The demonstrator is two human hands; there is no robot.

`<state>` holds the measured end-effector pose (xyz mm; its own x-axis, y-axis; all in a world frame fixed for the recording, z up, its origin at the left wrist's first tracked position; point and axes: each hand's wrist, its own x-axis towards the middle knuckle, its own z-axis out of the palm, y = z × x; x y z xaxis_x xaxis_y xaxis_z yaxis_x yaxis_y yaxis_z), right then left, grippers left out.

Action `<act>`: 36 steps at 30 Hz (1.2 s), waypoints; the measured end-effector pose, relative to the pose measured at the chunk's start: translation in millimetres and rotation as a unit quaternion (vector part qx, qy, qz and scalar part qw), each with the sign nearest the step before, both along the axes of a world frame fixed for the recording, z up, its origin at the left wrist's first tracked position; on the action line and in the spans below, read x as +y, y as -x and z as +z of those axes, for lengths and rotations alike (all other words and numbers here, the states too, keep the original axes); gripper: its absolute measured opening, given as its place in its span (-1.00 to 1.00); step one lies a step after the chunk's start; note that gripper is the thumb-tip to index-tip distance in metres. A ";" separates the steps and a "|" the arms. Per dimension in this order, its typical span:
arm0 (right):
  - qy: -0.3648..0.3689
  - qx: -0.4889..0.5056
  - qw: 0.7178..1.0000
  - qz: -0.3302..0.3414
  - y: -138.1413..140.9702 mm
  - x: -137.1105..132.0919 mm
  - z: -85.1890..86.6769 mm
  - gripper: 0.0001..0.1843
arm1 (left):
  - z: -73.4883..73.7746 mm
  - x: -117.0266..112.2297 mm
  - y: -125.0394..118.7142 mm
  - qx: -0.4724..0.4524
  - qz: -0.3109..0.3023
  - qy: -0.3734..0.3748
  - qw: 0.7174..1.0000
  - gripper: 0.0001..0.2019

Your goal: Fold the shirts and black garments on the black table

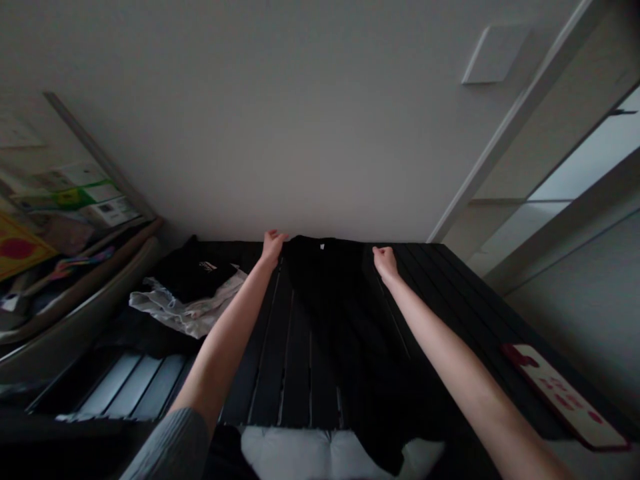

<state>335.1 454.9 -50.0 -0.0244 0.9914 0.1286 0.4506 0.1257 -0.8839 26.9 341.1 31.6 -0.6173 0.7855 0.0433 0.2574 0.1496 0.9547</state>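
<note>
A black garment (345, 313) lies spread lengthwise on a black slatted table (280, 360), its neck end toward the far wall and its lower end hanging over the near edge. My left hand (273, 245) is closed on the garment's far left corner. My right hand (385, 260) is closed in a pinch on the far right corner. Both arms are stretched out over the table.
A pile of folded clothes (193, 293), black on top and pale beneath, sits at the table's left. A white and red card (565, 393) lies at the right edge. A shelf with boxes (75, 200) stands left. A white cushion (310, 453) is below.
</note>
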 end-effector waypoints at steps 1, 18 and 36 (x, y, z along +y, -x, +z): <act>-0.003 -0.014 1.000 0.001 2.3 -4.6 -5.3 -0.57 | -14.4 -2.9 -10.4 0.019 0.004 0.006 1.000 -0.64; -0.033 -0.237 0.970 -0.042 -23.2 21.3 -25.1 -0.66 | -95.6 -10.1 -137.9 0.321 -0.059 0.242 0.914 -0.21; 0.032 -0.291 0.936 -0.196 -105.3 58.0 -54.6 -0.62 | -94.5 28.1 -16.8 0.348 0.101 0.260 0.895 -0.61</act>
<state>440.4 513.0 -104.6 0.2961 0.9438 0.1467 0.8582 -0.1955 -0.4747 43.8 369.2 -62.9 -0.7144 0.6870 0.1331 0.6805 0.6377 0.3608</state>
